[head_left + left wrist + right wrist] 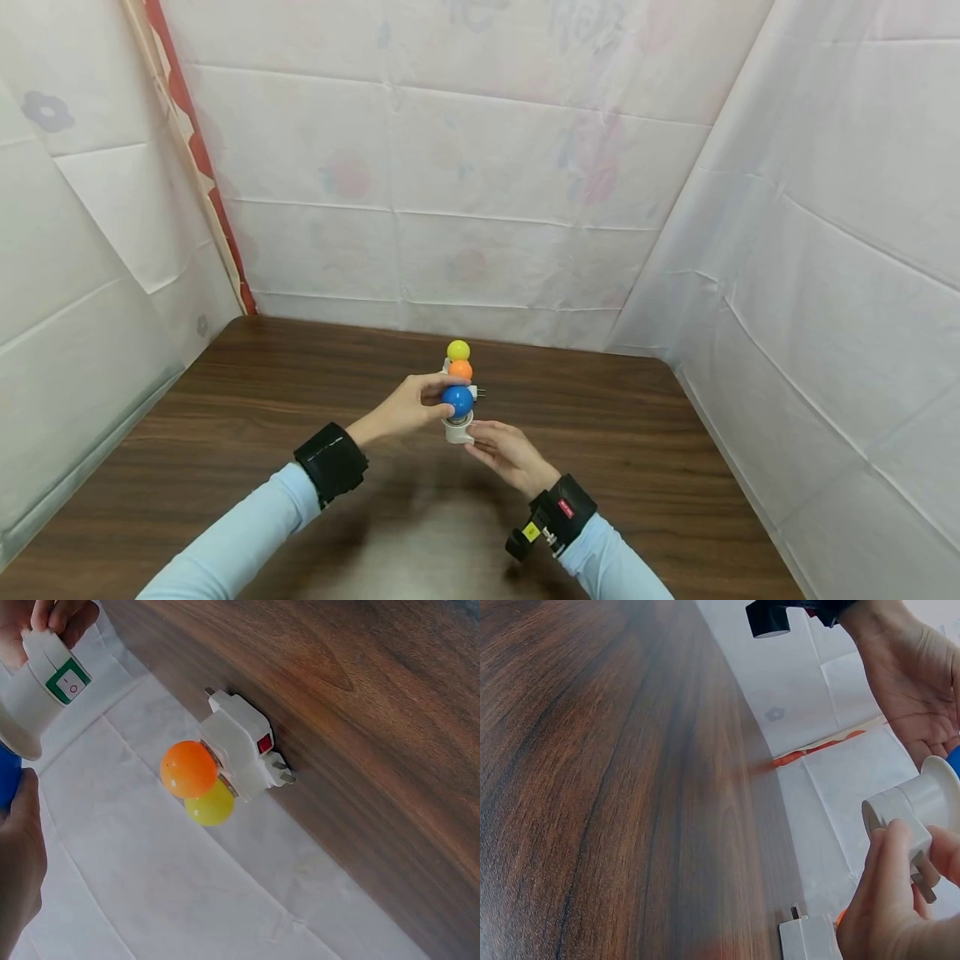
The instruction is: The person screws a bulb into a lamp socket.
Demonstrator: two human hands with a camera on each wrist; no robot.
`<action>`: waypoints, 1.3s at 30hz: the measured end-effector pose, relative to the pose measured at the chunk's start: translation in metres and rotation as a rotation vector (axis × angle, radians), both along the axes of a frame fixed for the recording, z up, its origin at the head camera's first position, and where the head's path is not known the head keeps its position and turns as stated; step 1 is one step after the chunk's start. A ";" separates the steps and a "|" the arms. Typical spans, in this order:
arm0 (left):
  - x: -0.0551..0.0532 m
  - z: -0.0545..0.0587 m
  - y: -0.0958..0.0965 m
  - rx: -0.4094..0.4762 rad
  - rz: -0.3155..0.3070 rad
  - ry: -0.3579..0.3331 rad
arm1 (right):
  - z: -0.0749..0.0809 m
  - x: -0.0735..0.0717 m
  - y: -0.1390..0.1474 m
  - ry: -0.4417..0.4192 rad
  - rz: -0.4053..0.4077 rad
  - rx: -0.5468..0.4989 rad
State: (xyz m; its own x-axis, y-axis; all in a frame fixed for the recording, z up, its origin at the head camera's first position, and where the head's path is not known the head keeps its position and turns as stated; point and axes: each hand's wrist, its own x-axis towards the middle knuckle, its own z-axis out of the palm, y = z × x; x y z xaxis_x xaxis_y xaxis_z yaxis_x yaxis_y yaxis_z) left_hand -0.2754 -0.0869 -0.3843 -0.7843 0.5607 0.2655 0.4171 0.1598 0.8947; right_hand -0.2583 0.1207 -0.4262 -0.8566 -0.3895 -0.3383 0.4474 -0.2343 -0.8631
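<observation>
In the head view, a round blue light bulb [457, 401] sits upright in the mouth of a white plug-in lamp socket [458, 432]. My left hand [412, 406] holds the bulb between thumb and fingers. From the right, my right hand [513, 457] grips the socket low down. The left wrist view shows a rocker switch [69, 686] with a green surround on the socket. Metal plug prongs [924, 885] stick out near my right fingers in the right wrist view. How far the bulb is screwed in cannot be told.
Just behind stands a white socket adapter [236, 739] bearing an orange bulb [189, 769] and a yellow bulb [210, 804]. It has a red switch [264, 743] and metal prongs [283, 774]. The dark wooden table [300, 375] meets white sheeting [465, 258] at the back and sides.
</observation>
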 end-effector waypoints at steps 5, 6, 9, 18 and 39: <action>0.000 -0.001 0.001 0.002 0.012 0.000 | -0.002 0.000 0.000 0.003 0.001 -0.004; 0.001 -0.001 0.002 0.001 0.023 0.005 | -0.002 -0.001 0.000 0.000 -0.001 -0.004; 0.005 -0.002 0.006 -0.011 0.101 0.010 | -0.003 -0.001 0.000 -0.008 -0.012 -0.004; 0.025 -0.003 0.026 -0.092 0.445 0.096 | -0.005 0.000 0.000 -0.002 -0.008 -0.030; -0.001 -0.005 0.002 -0.078 0.082 -0.027 | -0.002 0.001 0.004 -0.009 0.017 -0.029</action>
State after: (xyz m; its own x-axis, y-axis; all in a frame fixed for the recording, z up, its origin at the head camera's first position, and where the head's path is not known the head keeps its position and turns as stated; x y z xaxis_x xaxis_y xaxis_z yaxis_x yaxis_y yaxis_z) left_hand -0.2764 -0.0849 -0.3895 -0.8348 0.5121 0.2020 0.3758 0.2621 0.8888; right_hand -0.2572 0.1248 -0.4285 -0.8470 -0.4135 -0.3341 0.4589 -0.2517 -0.8521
